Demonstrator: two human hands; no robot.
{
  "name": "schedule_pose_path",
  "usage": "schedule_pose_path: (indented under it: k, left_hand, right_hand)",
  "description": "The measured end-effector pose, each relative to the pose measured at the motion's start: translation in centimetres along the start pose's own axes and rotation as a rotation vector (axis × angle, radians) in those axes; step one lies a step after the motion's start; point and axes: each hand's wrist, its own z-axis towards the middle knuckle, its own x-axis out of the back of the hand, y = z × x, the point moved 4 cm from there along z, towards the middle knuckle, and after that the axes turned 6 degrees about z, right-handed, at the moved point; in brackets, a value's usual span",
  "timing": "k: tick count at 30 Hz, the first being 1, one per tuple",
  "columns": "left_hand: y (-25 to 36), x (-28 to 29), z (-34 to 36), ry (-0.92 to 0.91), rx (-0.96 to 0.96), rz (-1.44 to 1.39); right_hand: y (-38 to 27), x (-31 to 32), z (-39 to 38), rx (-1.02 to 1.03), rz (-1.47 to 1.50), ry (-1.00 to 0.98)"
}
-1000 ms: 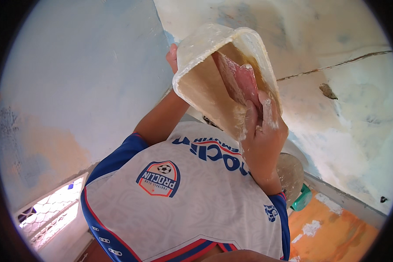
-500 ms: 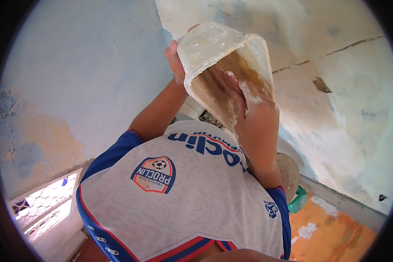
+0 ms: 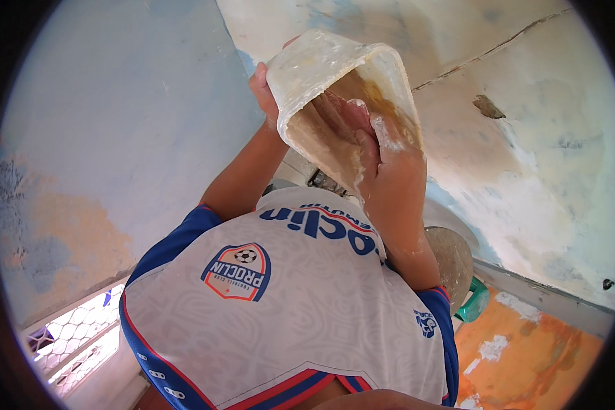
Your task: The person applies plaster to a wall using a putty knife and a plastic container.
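Observation:
A whitish plastic tub (image 3: 321, 58) is tipped so that its rounded-square mouth faces me. Dried pale paste crusts its rim, and beige-brown paste with a yellow streak coats the inside. My left hand (image 3: 263, 92) grips the tub's outer left side; most of its fingers are hidden behind the wall of the tub. Reaching into the mouth, my right hand (image 3: 393, 154) has its fingers closed around a dull red flat piece (image 3: 357, 115), largely hidden by the hand and the tub. White paste smears the thumb.
A patchy wall (image 3: 451, 130) with a long crack stands beyond the tub, meeting a bluish wall (image 3: 137, 123) on the left. A grilled window (image 3: 75, 345) is at lower left. Past my right elbow are a stained grey rounded object (image 3: 451, 256), a green object (image 3: 475, 302) and an orange surface (image 3: 519, 348).
The tub and both hands have shifted slightly left and up in view. My right hand and the red piece remain inside the tub's mouth.

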Motion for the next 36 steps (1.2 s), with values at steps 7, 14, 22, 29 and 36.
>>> schedule_pose_path:
  k: [7,14,22,29,36]
  left_hand:
    - [-1.4,0.7,0.6,-0.138,0.023,-0.218]
    - [-0.1,1.9,-1.1,0.172,0.009,-0.006]
    - [-0.5,5.8,-1.7,0.125,-0.072,-0.111]
    - [-3.9,8.6,0.0,-0.313,-0.059,-0.637]
    - [-6.8,9.1,-0.1,0.260,0.300,-0.062]
  right_hand:
    - [0.7,-0.4,-0.2,0.042,0.046,-0.029]
    - [0.6,0.0,0.5,0.007,0.143,-0.188]
    - [0.5,-0.4,2.6,-0.034,0.398,-0.387]
    - [3.6,0.4,3.7,-0.134,0.522,-0.484]
    - [9.7,-1.1,6.9,-0.428,0.773,-0.566]
